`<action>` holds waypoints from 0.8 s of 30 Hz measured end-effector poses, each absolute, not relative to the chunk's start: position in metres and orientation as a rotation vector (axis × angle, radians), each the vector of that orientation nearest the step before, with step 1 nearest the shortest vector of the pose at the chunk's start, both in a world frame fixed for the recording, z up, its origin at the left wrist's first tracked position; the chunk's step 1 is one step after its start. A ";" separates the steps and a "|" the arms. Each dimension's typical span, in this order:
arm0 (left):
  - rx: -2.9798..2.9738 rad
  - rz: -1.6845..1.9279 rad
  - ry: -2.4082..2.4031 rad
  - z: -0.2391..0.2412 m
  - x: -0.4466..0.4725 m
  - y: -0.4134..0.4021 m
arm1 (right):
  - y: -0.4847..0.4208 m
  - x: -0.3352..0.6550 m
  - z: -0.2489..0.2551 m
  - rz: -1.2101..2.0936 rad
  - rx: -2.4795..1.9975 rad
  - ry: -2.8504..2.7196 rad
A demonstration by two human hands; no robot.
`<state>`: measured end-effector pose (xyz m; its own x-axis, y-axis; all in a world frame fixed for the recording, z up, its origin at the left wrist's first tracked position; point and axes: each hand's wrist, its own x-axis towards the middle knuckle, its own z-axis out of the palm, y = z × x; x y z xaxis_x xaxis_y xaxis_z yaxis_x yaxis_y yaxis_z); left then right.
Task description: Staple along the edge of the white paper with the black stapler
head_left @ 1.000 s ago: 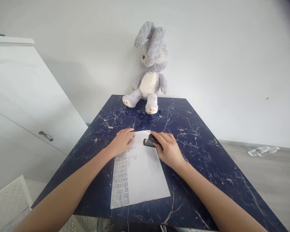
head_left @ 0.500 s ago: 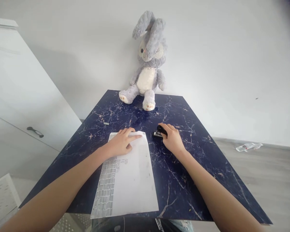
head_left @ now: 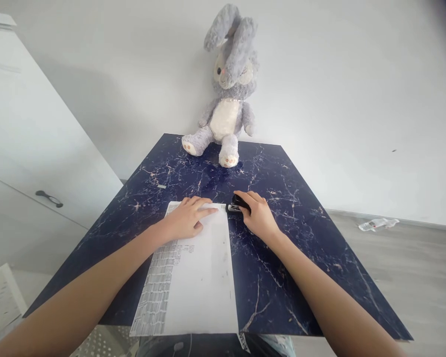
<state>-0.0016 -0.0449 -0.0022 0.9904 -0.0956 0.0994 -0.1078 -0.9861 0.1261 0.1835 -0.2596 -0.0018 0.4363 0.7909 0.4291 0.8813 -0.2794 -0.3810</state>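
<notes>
A white sheet of paper (head_left: 204,292), with a grey printed band down its left side, lies on the dark blue marbled table (head_left: 282,292). My left hand (head_left: 186,219) rests flat on the sheet's far part, fingers spread and pressing on it. In my right hand (head_left: 259,213) is a small black stapler (head_left: 233,207), gripped from the right side. Its front end points left and meets the sheet's far right edge. Whether the paper lies between its jaws, I cannot tell. My fingers cover much of the stapler's body.
A grey plush rabbit (head_left: 226,119) sits at the table's far edge against the wall. One small pale scrap (head_left: 161,187) lies on the table, left of the paper. A white cabinet (head_left: 40,139) stands at the left; a clear plastic wrapper (head_left: 377,224) lies on the floor at right.
My right hand has moved left with the stapler, bringing its front end up to the paper's far right edge. The left hand stays on the sheet. The view has shifted slightly.
</notes>
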 end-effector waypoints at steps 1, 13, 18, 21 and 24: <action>2.999 0.140 -0.158 -0.002 -0.002 -0.045 | -0.259 0.182 -0.001 -0.213 -2.140 -1.411; 3.010 0.173 -0.183 0.008 -0.004 -0.053 | -0.261 0.189 -0.002 -0.146 -2.060 -1.379; 3.048 0.117 -0.247 0.007 -0.004 -0.056 | -0.260 0.183 -0.002 -0.129 -2.029 -1.414; 3.056 0.083 -0.273 0.006 -0.004 -0.061 | -0.259 0.179 0.000 -0.140 -2.047 -1.434; 3.067 0.080 -0.254 0.004 -0.002 -0.066 | -0.259 0.177 0.004 -0.152 -2.054 -1.443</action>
<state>-0.0019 -0.0659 0.0037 0.9851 -0.1623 0.0569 -0.1656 -0.9845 0.0582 0.1771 -0.2594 0.0036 0.3971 0.8127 0.4263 0.8839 -0.2136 -0.4162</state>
